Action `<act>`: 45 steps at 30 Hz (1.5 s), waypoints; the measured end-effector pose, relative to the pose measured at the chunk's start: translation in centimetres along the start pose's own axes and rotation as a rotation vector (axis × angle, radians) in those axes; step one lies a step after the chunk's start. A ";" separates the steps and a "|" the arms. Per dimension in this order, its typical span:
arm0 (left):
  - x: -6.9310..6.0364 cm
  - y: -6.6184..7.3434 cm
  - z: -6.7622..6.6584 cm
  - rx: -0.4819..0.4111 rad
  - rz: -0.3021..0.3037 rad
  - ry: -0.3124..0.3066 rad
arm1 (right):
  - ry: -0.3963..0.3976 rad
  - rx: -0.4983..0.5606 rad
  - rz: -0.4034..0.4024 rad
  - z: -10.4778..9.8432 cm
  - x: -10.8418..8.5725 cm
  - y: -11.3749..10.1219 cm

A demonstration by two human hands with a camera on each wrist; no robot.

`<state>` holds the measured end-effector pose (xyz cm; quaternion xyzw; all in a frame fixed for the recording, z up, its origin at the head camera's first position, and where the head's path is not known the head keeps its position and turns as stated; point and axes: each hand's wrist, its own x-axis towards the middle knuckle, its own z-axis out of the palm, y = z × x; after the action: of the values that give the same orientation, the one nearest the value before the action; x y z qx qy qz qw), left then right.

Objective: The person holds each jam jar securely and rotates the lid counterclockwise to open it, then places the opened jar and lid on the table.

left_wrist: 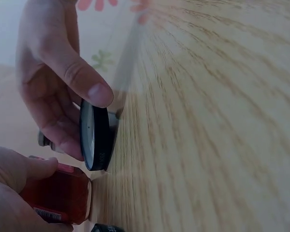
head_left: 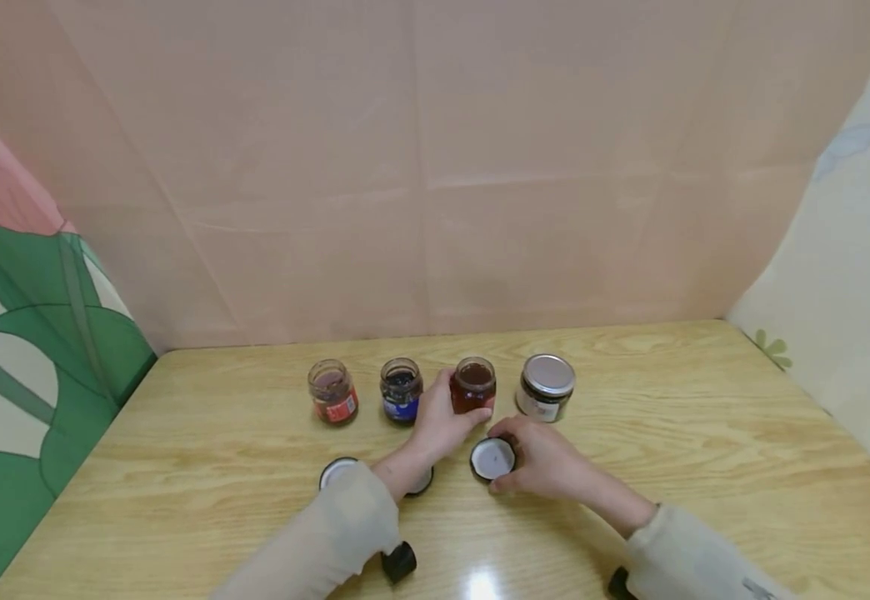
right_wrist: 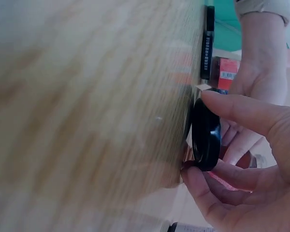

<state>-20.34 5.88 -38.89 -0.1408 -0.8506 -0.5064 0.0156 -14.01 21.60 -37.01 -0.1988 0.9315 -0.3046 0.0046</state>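
My left hand (head_left: pixel 441 423) grips an open glass jar (head_left: pixel 474 385) of dark red-brown contents, which stands on the table. Just in front of that jar, my right hand (head_left: pixel 543 458) pinches a black-rimmed jar lid (head_left: pixel 492 460) by its edge, its white inside facing up. In the left wrist view the thumb lies on the lid's rim (left_wrist: pixel 102 140), slightly above the tabletop. The right wrist view has the same lid (right_wrist: pixel 206 135) between thumb and fingers, with the left hand (right_wrist: pixel 261 82) behind it.
An open jar with a red label (head_left: pixel 336 404) and an open jar with a blue label (head_left: pixel 401 396) stand to the left. A lidded jar (head_left: pixel 547 383) stands to the right. Two more lids lie near the left forearm, one lid (head_left: pixel 336 469) partly covered by the sleeve.
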 end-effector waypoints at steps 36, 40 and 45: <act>0.4 2.4 -1.2 0.067 -0.001 -0.029 | -0.063 -0.056 -0.037 -0.6 -0.4 0.5; 0.4 3.4 -1.7 0.076 -0.011 -0.061 | -0.064 -0.019 -0.019 -1.2 -0.9 0.6; 0.3 4.1 -1.9 0.088 -0.003 -0.076 | -0.041 0.021 -0.002 -1.9 -1.2 0.6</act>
<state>-19.82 6.16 -34.35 -0.1578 -0.8722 -0.4629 -0.0113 -13.41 23.57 -35.91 -0.2061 0.9277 -0.3101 0.0255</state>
